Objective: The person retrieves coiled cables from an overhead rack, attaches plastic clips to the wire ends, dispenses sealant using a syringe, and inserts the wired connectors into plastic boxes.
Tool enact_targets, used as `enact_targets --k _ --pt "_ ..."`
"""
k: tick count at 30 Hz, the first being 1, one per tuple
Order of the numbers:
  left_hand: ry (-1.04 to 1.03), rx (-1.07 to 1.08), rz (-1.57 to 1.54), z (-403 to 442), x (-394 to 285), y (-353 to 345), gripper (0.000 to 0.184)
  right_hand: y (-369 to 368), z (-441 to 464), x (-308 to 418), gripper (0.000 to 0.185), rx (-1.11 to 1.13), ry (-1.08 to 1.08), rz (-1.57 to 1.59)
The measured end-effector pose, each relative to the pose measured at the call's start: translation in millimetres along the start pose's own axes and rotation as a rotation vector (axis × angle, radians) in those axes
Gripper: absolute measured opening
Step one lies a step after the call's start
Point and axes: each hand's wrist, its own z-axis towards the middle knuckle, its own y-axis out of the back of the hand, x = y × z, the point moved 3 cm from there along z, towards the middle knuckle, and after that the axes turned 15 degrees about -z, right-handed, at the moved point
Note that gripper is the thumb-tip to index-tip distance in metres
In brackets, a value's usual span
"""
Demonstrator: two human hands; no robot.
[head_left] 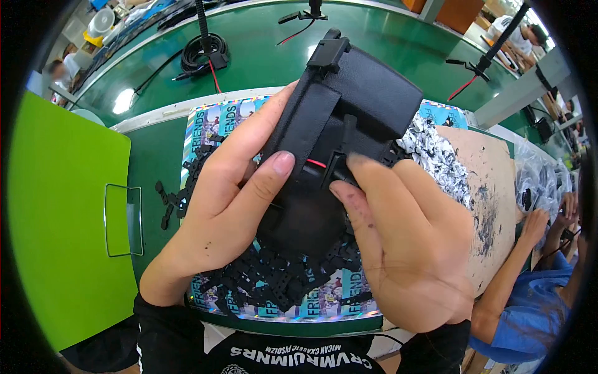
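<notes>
A black plastic housing [377, 93] with a leathery texture is held up over the work surface. My left hand [240, 187] is closed around its left side, the thumb lying on its face. At the recess in the middle, my right hand [405, 237] pinches a small black part [339, 167] between thumb and forefinger. A short red wire [316, 163] shows just left of that pinch. Beneath the housing, many small black plastic pieces [283, 280] lie on a printed sheet [233, 115].
A green panel [68, 218] stands at the left. Crumpled silvery pieces [436, 156] lie beside a stained brown board [492, 199]. Coiled black cable [204, 55] rests on the green bench behind. At the right, a co-worker in a blue shirt [529, 311] reaches toward clear plastic bags [542, 174].
</notes>
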Motion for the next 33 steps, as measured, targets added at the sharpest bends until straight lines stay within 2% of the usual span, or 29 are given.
enact_targets --k 3,5,6,11,20,29,33 --pt "0.008 -0.020 -0.126 1 2 -2 0.059 -6 2 1 0.017 -0.029 -0.023 0.000" --pt "-0.024 -0.030 -0.169 1 2 -3 0.059 -7 3 -4 0.019 -0.010 0.102 -0.040" --pt "-0.025 -0.032 -0.169 1 2 -3 0.059 -11 3 -6 0.020 -0.099 0.152 -0.018" --pt "-0.062 -0.021 -0.107 5 7 6 0.059 -15 9 -8 0.019 -0.140 0.240 0.060" --pt "-0.040 -0.078 -0.135 6 6 7 0.059 -20 10 -7 0.023 -0.176 0.257 0.041" --pt "-0.030 -0.096 -0.274 8 16 9 0.051 -25 13 -7 0.024 -0.242 0.334 -0.015" --pt "0.044 -0.074 -0.123 11 14 11 0.044 -33 14 -8 0.019 -0.212 0.346 0.006"
